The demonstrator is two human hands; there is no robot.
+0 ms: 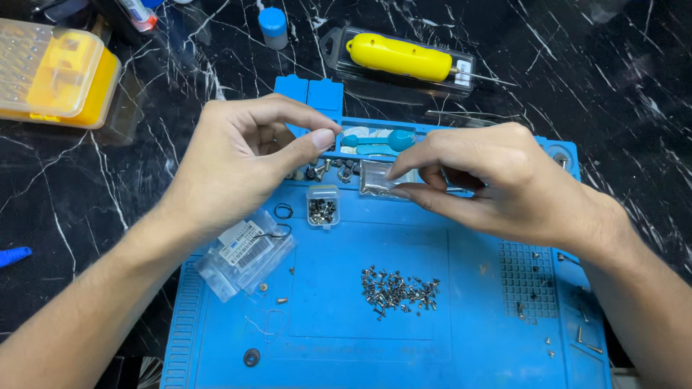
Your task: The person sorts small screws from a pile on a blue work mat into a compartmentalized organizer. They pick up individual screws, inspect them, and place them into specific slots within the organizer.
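Left hand pinched on something too small to make out, right hand grasping a small clear bag by its edge, both above the blue mat on the bench, a screw pile and small box lying below.

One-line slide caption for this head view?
Right hand holds a small clear bag; left hand pinches something tiny above a blue mat strewn with screws.
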